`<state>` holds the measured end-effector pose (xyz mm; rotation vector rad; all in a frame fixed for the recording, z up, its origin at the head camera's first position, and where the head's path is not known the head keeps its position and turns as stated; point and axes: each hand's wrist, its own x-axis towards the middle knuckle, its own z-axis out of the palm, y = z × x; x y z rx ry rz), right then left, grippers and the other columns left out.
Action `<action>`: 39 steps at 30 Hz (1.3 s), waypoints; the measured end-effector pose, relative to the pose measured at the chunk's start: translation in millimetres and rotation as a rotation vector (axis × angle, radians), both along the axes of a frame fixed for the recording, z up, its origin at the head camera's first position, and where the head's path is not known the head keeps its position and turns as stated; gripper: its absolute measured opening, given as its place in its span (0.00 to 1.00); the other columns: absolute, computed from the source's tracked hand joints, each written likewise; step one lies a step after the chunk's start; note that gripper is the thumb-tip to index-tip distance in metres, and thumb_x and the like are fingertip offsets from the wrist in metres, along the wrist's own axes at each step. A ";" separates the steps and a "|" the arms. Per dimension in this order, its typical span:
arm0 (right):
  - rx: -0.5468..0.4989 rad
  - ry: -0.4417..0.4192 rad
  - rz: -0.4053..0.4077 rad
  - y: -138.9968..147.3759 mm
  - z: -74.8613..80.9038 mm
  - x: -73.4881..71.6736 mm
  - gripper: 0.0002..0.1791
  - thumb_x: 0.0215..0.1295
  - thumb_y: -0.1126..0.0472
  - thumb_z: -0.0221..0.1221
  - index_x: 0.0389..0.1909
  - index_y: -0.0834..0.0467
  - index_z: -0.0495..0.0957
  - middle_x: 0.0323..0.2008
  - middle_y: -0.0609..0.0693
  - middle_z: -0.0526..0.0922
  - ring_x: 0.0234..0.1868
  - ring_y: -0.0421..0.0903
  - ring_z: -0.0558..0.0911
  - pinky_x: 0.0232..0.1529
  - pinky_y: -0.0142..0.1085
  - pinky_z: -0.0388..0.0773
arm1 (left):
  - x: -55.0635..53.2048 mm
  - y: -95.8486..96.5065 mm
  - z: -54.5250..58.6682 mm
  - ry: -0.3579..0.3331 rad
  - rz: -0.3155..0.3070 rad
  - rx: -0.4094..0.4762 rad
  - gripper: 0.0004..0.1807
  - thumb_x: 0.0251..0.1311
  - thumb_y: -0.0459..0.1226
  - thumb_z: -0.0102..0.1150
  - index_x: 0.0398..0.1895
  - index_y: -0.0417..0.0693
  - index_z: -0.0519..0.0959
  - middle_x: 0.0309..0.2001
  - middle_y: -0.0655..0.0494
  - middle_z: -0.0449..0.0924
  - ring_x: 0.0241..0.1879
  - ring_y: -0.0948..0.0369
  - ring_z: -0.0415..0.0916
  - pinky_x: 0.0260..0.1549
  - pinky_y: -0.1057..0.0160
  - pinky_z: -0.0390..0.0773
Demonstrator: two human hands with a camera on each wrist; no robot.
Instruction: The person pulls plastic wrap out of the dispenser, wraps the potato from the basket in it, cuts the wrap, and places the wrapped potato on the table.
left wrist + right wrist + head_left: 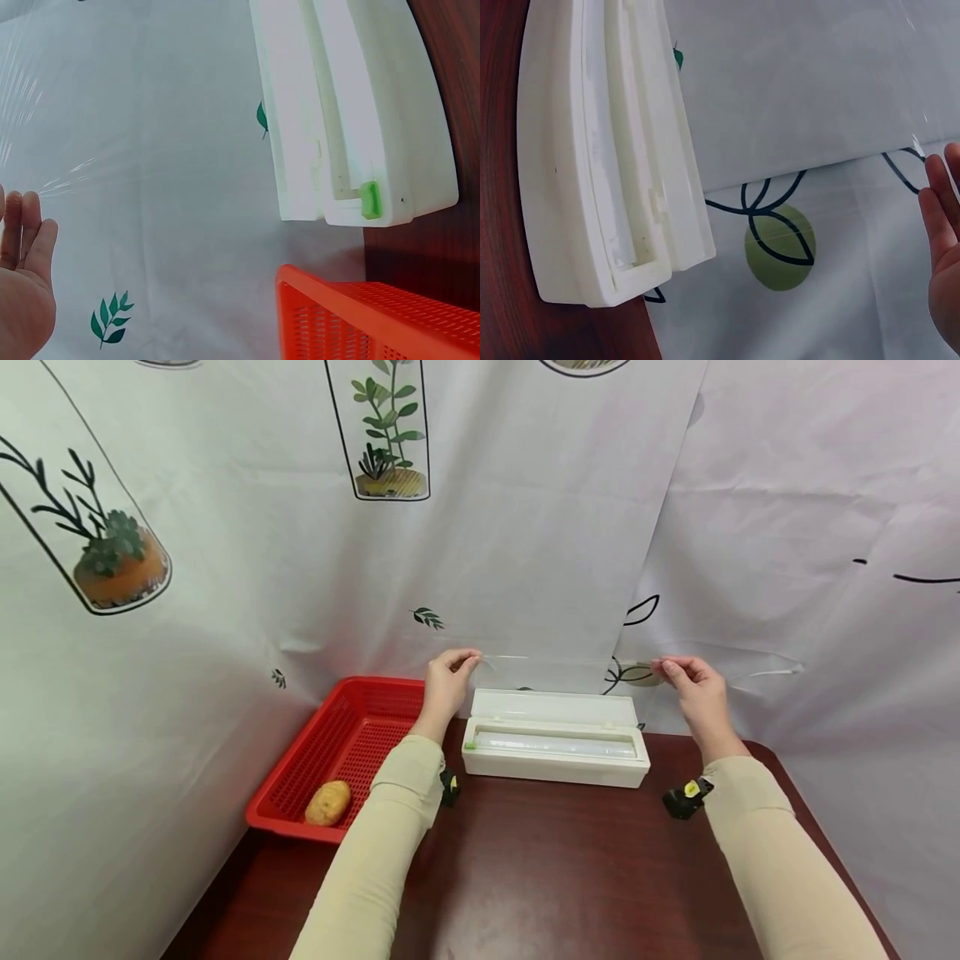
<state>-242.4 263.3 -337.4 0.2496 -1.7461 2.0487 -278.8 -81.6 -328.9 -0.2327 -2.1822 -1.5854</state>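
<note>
A clear sheet of cling film is stretched between my two raised hands, its shiny creases showing in both wrist views. My left hand pinches one corner between thumb and fingers. At the other corner, my right hand pinches the film the same way. Below and between the hands stands a white cling film dispenser, with its lid tipped back. Inside it lies the film roll. A small green piece sits at the dispenser's left end.
On the left, a red plastic basket holds a potato. The dispenser and basket stand on a dark red-brown table. Close behind rises a white patterned cloth. My left forearm passes over the basket's right side.
</note>
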 end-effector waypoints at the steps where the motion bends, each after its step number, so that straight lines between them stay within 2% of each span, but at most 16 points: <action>1: -0.005 0.005 0.001 -0.1 0.8 0.4 0.05 0.62 0.66 0.56 0.35 0.65 0.77 0.31 0.44 0.84 0.35 0.37 0.82 0.42 0.24 0.73 | 0.4 0.0 0.7 0.007 -0.001 0.001 0.09 0.58 0.34 0.60 0.38 0.38 0.83 0.37 0.46 0.81 0.35 0.56 0.75 0.35 0.67 0.73; 8: -0.035 0.013 0.004 -0.4 7.5 4.4 0.04 0.62 0.68 0.56 0.35 0.65 0.78 0.30 0.45 0.84 0.35 0.37 0.83 0.42 0.24 0.74 | 2.9 -0.8 5.9 0.057 -0.031 0.031 0.08 0.57 0.32 0.60 0.37 0.36 0.83 0.37 0.44 0.80 0.34 0.57 0.74 0.33 0.69 0.72; 14: -0.046 0.024 0.014 0.3 13.2 9.2 0.06 0.62 0.68 0.56 0.37 0.67 0.77 0.31 0.46 0.84 0.35 0.38 0.82 0.43 0.25 0.74 | 6.2 -2.1 11.0 0.054 -0.049 0.046 0.08 0.56 0.33 0.61 0.37 0.37 0.83 0.38 0.45 0.80 0.35 0.58 0.74 0.34 0.70 0.72; 22: -0.049 0.075 -0.004 -0.7 19.2 12.1 0.06 0.61 0.67 0.57 0.36 0.66 0.78 0.32 0.47 0.84 0.36 0.39 0.82 0.43 0.26 0.74 | 9.8 -2.8 18.7 0.103 -0.056 0.049 0.09 0.56 0.34 0.61 0.37 0.37 0.83 0.38 0.45 0.80 0.35 0.57 0.74 0.34 0.69 0.72; 23: -0.047 0.075 -0.008 -1.0 19.7 12.2 0.06 0.61 0.67 0.57 0.36 0.66 0.78 0.32 0.47 0.84 0.37 0.39 0.82 0.43 0.25 0.74 | 14.2 -2.3 22.7 0.104 -0.057 0.047 0.09 0.56 0.33 0.61 0.37 0.36 0.83 0.38 0.44 0.80 0.35 0.56 0.74 0.34 0.70 0.71; 29: -0.041 0.094 -0.021 -2.1 24.6 13.6 0.06 0.61 0.68 0.57 0.36 0.67 0.79 0.32 0.48 0.84 0.37 0.40 0.82 0.44 0.26 0.74 | 14.4 -4.0 26.0 0.114 -0.067 0.064 0.09 0.57 0.33 0.60 0.37 0.36 0.83 0.38 0.45 0.80 0.36 0.59 0.74 0.34 0.70 0.72; 30: -0.044 0.098 -0.020 -2.3 25.6 13.9 0.06 0.61 0.68 0.57 0.36 0.67 0.78 0.32 0.48 0.84 0.37 0.40 0.82 0.44 0.26 0.74 | 10.3 -4.9 23.1 0.125 -0.068 0.069 0.09 0.57 0.34 0.61 0.37 0.37 0.83 0.38 0.46 0.80 0.35 0.61 0.73 0.34 0.70 0.72; 39: -0.056 0.112 -0.016 -2.6 32.7 16.8 0.07 0.61 0.68 0.57 0.36 0.67 0.78 0.32 0.49 0.84 0.37 0.41 0.82 0.44 0.26 0.74 | 11.5 -4.8 28.7 0.156 -0.077 0.104 0.08 0.56 0.32 0.61 0.36 0.35 0.82 0.37 0.45 0.80 0.33 0.64 0.73 0.34 0.72 0.71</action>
